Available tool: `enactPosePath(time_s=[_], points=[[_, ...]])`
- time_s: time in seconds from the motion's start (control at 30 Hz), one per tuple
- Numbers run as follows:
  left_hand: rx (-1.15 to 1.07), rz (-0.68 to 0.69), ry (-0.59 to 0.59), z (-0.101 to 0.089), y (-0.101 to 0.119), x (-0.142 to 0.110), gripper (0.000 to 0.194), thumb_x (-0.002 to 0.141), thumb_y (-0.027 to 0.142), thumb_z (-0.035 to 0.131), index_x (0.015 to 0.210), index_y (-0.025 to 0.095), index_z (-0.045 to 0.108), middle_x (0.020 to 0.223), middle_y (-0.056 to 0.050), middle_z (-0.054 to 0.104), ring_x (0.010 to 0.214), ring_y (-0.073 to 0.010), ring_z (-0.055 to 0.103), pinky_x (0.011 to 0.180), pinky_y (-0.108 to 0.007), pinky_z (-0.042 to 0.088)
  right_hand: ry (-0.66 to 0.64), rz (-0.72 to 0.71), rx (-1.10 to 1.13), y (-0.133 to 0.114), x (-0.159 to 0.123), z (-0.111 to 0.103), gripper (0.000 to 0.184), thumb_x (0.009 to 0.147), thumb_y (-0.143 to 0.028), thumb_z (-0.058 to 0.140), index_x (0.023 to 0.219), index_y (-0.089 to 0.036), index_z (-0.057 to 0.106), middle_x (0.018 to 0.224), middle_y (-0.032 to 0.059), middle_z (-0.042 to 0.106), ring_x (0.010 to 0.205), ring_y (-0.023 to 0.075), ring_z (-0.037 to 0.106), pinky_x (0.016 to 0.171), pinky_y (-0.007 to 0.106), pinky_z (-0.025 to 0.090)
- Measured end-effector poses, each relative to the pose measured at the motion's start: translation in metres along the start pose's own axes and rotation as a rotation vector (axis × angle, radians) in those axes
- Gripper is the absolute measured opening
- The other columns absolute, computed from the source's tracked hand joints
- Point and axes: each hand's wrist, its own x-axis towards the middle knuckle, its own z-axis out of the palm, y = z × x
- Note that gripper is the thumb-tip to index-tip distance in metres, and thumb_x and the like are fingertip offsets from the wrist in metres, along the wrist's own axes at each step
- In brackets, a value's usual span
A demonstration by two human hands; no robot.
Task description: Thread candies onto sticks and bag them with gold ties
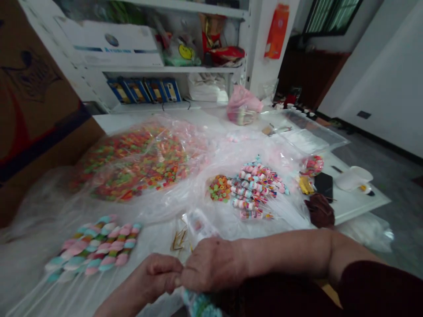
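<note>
closely, left hand and right hand meet above teal candy.

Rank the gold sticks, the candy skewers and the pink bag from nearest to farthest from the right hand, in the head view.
From the right hand:
1. Gold sticks: just ahead, to its left.
2. Candy skewers: ahead, to its right.
3. Pink bag: at the table's far end.

Cluttered workroom, white shelves, candy skewers

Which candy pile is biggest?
The colourful ring-shaped gummy candies in the clear plastic bag, at the left. The small ring pile and pastel striped skewers are much smaller.
</note>
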Motion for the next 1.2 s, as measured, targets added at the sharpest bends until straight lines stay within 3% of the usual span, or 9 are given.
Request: enactPosePath(time_s=[0.1,0.2,0.33,0.47,0.6,0.8,0.97,1.07,1.2], points=[[0.415,0.081,0.304,0.012,0.029,-0.006,0.020,0.067,0.024,0.058,0.048,0.019,0.058,0.051,-0.001,0.053,0.052,-0.0144,0.045,0.049,-0.024,0.030,-0.071,-0.037,-0.096,0.012,0.006,-0.014,0.029,0.084,0.000,0.040,0.067,-0.016,0.059,0.062,0.0061,0.062,0.060,0.0171,0.056,0.053,0.029,0.038],[0.650,0.165,0.835,0.042,0.042,0.002,0.019,0.075,0.018,0.046,0.065,0.019,0.062,0.064,-0.005,0.060,0.060,-0.0189,0.051,0.054,-0.028,0.034,0.086,0.385,0.124,0.029,0.016,-0.012,0.020,0.080,-0.004,0.046,0.069,-0.015,0.057,0.065,0.0051,0.062,0.061,0.0166,0.055,0.053,0.027,0.038],[0.186,0.276,1.213,0.067,0.036,0.030,0.019,0.084,0.031,0.049,0.093,0.020,0.062,0.077,-0.005,0.060,0.068,-0.0191,0.056,0.061,-0.029,0.043,0.353,0.858,0.571,0.039,0.027,0.012,0.012,0.086,-0.018,0.045,0.081,-0.015,0.056,0.059,-0.0033,0.053,0.050,0.0103,0.049,0.049,0.021,0.039],[-0.820,0.131,0.635,0.064,0.017,0.043,0.034,0.075,0.050,0.064,0.091,0.021,0.057,0.076,-0.003,0.061,0.059,-0.0154,0.058,0.055,-0.028,0.049,0.465,0.818,0.586,0.040,0.010,0.025,0.019,0.091,-0.028,0.042,0.085,-0.017,0.056,0.065,-0.0017,0.056,0.054,0.0102,0.051,0.052,0.021,0.039],[-0.926,-0.015,0.088,0.062,-0.005,0.035,0.044,0.072,0.061,0.064,0.080,0.018,0.060,0.069,-0.004,0.061,0.044,-0.0123,0.053,0.038,-0.022,0.039,0.236,0.529,0.460,0.044,-0.019,0.023,0.022,0.084,-0.033,0.056,0.067,-0.019,0.053,0.070,0.0022,0.058,0.067,0.0135,0.052,0.061,0.025,0.038],[-0.164,0.181,0.289,0.045,-0.016,0.034,0.035,0.068,0.038,0.072,0.099,0.022,0.070,0.066,-0.001,0.065,0.057,-0.0159,0.059,0.051,-0.024,0.046,0.032,1.011,1.214,0.045,-0.045,0.025,0.018,0.079,-0.034,0.055,0.072,-0.018,0.053,0.059,-0.0028,0.052,0.052,0.0101,0.051,0.055,0.022,0.041],[0.637,0.291,0.254,0.037,-0.005,0.036,0.034,0.074,0.021,0.060,0.104,0.033,0.073,0.083,-0.003,0.070,0.081,-0.0223,0.064,0.075,-0.032,0.049,-0.374,0.934,1.822,0.043,-0.065,0.017,0.029,0.075,-0.044,0.057,0.085,-0.016,0.061,0.069,0.0011,0.063,0.053,0.0119,0.059,0.052,0.023,0.044],[0.918,0.388,0.404,0.047,0.003,0.041,0.036,0.080,0.016,0.053,0.108,0.030,0.070,0.090,-0.007,0.070,0.088,-0.0248,0.064,0.080,-0.037,0.048,-0.175,1.041,1.487,0.039,-0.070,0.008,0.010,0.072,-0.026,0.061,0.078,-0.017,0.062,0.061,-0.0043,0.058,0.051,0.0090,0.055,0.054,0.020,0.043],[0.909,0.441,0.994,0.054,-0.006,0.043,0.037,0.086,0.022,0.051,0.121,0.022,0.062,0.125,-0.016,0.059,0.118,-0.0307,0.053,0.101,-0.049,0.038,0.127,1.195,0.615,0.050,-0.097,-0.025,0.015,0.080,-0.020,0.051,0.078,-0.019,0.066,0.065,-0.0025,0.061,0.059,0.0110,0.058,0.060,0.021,0.041]])
